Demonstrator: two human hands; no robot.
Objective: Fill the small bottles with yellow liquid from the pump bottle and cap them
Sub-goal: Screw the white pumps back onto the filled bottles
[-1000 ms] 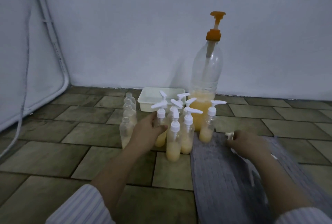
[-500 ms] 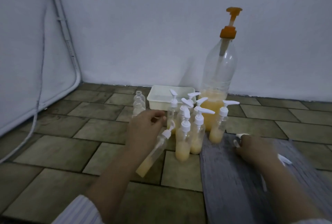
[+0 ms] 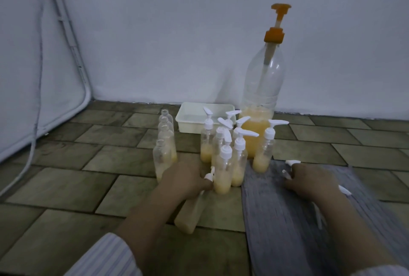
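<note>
Small bottle point(image 3: 192, 211): tilted, gripped at its neck by left hand point(image 3: 186, 179), base toward viewer.
Capped bottles point(image 3: 230, 154): clustered before pump bottle point(image 3: 261, 98) (near wall).
Right hand point(image 3: 309, 180): on grey cloth point(image 3: 287, 220), pinching a white pump cap point(image 3: 292, 163).
Floor point(image 3: 77, 176): open tiles leftward.

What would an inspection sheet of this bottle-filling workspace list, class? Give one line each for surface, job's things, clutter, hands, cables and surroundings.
Surface: tiled floor, with a grey cloth at the right.
Job's things: large pump bottle upright, yellow liquid low in it; capped small bottles clustered in front; uncapped small bottles in a row to the left; loose pump caps on the cloth.
Clutter: white tray behind the bottles.
Hands: left hand holds a tilted capped bottle; right hand rests on the cloth over a cap, grip unclear.
Cables: a cable hangs down the left wall to the floor.
Surroundings: plain pale wall.
</note>
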